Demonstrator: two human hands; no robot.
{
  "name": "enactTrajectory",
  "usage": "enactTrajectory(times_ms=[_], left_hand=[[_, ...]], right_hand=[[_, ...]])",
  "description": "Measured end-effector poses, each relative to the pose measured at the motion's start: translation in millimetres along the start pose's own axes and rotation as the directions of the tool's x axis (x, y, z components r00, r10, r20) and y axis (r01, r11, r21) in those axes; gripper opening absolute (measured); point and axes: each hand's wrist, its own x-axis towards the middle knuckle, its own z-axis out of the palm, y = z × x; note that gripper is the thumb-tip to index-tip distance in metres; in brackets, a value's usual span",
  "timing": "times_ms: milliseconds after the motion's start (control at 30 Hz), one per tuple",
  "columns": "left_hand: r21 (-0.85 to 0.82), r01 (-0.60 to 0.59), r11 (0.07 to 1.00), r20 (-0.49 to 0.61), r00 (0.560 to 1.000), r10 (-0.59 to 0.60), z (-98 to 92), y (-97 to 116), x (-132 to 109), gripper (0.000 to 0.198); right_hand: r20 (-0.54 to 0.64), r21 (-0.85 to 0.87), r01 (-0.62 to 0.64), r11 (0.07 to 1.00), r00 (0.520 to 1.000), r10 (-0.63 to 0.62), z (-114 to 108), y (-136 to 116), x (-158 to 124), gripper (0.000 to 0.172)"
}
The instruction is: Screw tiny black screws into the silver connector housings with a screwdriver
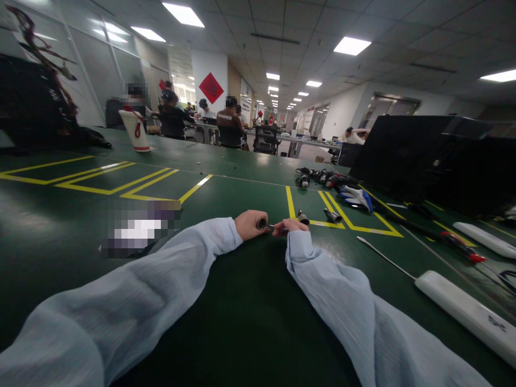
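Landmark for this report: the yellow tape outline (289,202) on the green table (237,328).

Just left of the outline, on its near side, the left hand (249,224) is closed around a round metal fitting (262,223), its open end showing. The right hand (290,227), near the outline's near left corner, pinches a thin tool (283,231) whose tip meets or nearly meets the fitting; the fingers cover much of it, so its exact type and contact cannot be confirmed.

A short connector (303,217) sits at the outline's near left corner; a second connector (332,216) lies further right, against its slanted strips. Beyond the outline lies a cluster of cabled connectors (318,176).

Risks, in my judgement: the thin tip could slip off the fitting and strike the left fingers if pressed off-axis; the smooth fitting could turn in a loose grip; a sideways sweep of the right hand could knock the short connector, which may roll.
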Motion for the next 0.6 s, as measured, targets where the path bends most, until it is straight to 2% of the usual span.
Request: enactTrajectory(times_ms=[267, 600], left_hand=[[-0.019, 0.009, 1.000, -0.027, 1.000, -0.009, -0.3, -1.1, 0.9, 0.022], [-0.064, -0.005, 0.998, -0.016, 1.000, 0.004, 2.3, -3.7, 0.5, 0.020]], right_hand=[[-0.007, 0.023, 0.014, 1.000, 1.000, -0.014, -5.0, 3.4, 2.9, 0.022], [-0.011, 0.053, -0.011, 0.999, 1.000, 0.012, 1.4, 2.2, -0.1, 0.020]])
